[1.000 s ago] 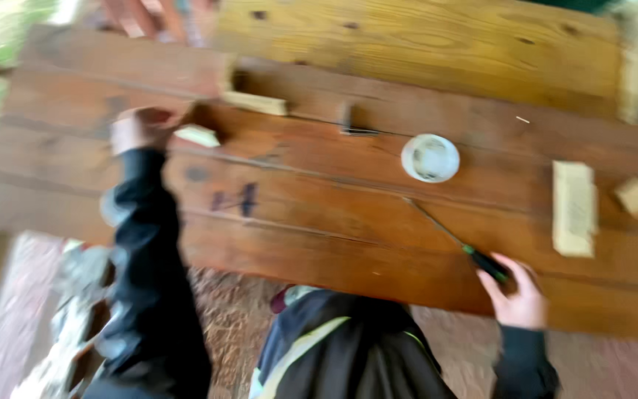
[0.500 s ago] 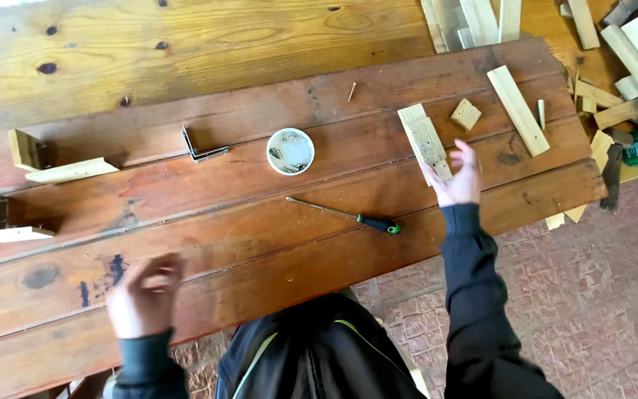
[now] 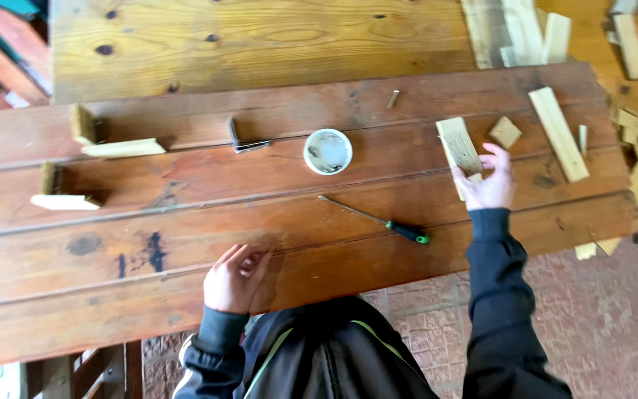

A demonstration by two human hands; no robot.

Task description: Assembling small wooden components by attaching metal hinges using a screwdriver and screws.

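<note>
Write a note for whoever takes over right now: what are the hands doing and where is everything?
Right hand: open, fingers on the flat wood block.
Left hand: empty, loosely curled at the near edge of the table.
Screwdriver lies untouched between the hands; small round white tub behind it.
Two L-shaped wood pieces stand at far left; loose offcuts at right.

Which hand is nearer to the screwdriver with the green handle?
The right hand. It is beyond the handle end of the screwdriver, on a wooden block. The left hand rests farther off, near the table's front edge.
</note>
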